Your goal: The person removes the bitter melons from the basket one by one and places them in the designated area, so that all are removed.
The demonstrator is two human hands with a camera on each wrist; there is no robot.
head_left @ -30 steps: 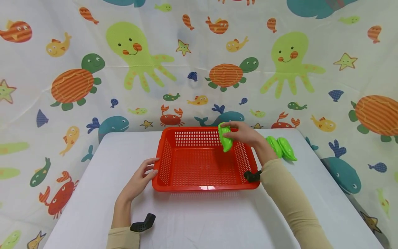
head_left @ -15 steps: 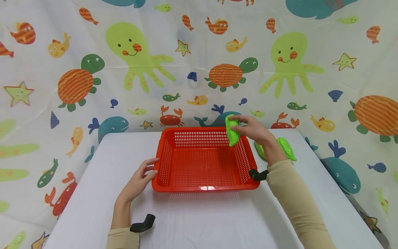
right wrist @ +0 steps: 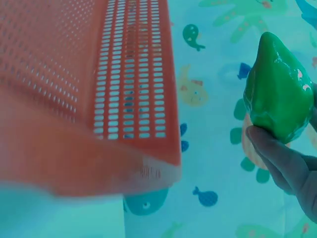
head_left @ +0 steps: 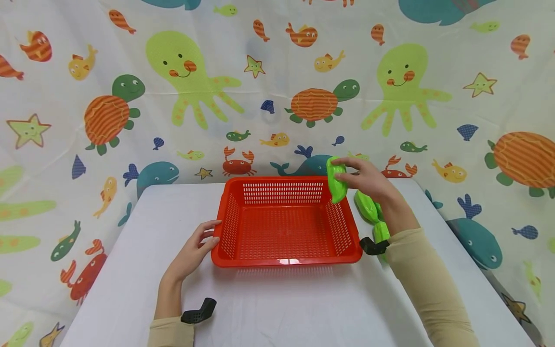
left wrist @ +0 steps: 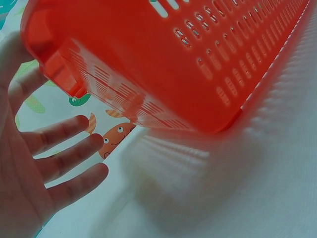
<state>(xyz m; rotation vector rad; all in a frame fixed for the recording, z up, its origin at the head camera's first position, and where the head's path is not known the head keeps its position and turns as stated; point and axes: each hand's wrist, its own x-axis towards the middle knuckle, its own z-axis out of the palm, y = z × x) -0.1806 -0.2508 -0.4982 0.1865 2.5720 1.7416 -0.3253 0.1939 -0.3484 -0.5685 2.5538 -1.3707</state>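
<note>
One green pepper (head_left: 336,179) pinched in right-hand fingers (head_left: 347,176) above red basket (head_left: 286,260); left hand (head_left: 193,249) fingers relaxed at rim.

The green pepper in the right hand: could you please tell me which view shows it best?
The right wrist view: the green pepper fills the frame, fingertips pinching it. The head view shows it small; the left wrist view misses it.

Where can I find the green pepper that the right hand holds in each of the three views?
Head view: green pepper, right of centre, above the far right corner of the red basket, in the right hand.
Left wrist view: not in it; only the basket and the left hand.
Right wrist view: pepper at the right edge.
Shared landmark: the red basket.
</note>
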